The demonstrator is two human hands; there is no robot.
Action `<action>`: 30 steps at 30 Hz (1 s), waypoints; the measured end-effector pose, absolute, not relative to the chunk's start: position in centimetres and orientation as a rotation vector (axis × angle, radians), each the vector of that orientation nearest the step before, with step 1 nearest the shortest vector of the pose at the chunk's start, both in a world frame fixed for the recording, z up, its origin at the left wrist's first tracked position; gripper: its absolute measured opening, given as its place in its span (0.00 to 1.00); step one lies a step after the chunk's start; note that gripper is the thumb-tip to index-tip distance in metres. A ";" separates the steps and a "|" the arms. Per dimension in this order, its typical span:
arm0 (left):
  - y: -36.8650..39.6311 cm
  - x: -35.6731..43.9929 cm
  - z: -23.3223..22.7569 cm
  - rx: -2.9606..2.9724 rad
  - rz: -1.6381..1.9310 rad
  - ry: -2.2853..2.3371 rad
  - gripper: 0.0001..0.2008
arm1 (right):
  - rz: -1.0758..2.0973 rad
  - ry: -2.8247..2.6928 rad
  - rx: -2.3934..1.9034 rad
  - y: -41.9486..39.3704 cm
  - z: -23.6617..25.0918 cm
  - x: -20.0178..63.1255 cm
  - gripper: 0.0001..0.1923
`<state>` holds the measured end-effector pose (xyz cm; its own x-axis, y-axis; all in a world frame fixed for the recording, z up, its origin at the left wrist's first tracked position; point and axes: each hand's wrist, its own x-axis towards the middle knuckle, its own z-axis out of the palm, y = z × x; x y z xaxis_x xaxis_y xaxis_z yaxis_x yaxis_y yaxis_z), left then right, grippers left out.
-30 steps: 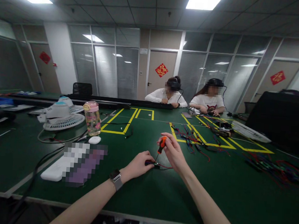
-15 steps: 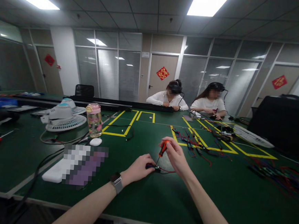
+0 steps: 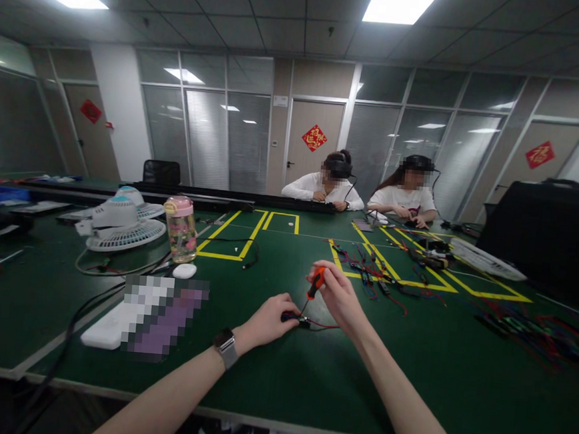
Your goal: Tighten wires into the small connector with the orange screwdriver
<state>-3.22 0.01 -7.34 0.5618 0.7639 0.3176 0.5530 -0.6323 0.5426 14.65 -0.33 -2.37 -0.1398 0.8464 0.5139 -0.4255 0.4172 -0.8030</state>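
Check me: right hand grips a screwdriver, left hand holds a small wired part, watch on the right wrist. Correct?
Not quite: the head view shows the watch on the left wrist. The right hand grips the screwdriver; the left hand holds the wired part.

Directly ahead, at 12 o'clock, you see gold Chinese characters, 招 and 进 among them, on the middle door's diamond sign. Between 1 and 2 o'clock, the right-hand door's red diamond reads 福.
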 end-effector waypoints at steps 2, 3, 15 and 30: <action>0.0 -3.2 -7.4 2.415 0.768 1.065 0.07 | 1.192 -1.260 -0.407 -0.4 -2.2 14.6 0.14; 0.0 -3.2 -7.4 2.415 0.773 1.063 0.07 | 1.195 -1.246 -0.398 -0.4 -2.2 14.5 0.13; 0.0 -3.3 -7.2 2.400 0.772 1.067 0.06 | 1.167 -1.226 -0.452 0.0 -2.2 15.1 0.12; -0.1 -3.2 -7.0 2.401 0.760 1.069 0.06 | 1.098 -1.238 -0.476 -0.1 -2.4 15.3 0.11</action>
<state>-3.24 -0.08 -7.02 0.5589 0.7677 0.3135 0.5485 -0.6257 0.5546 15.32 -0.07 -2.39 -0.0630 0.8593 0.5076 -0.4015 0.4438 -0.8011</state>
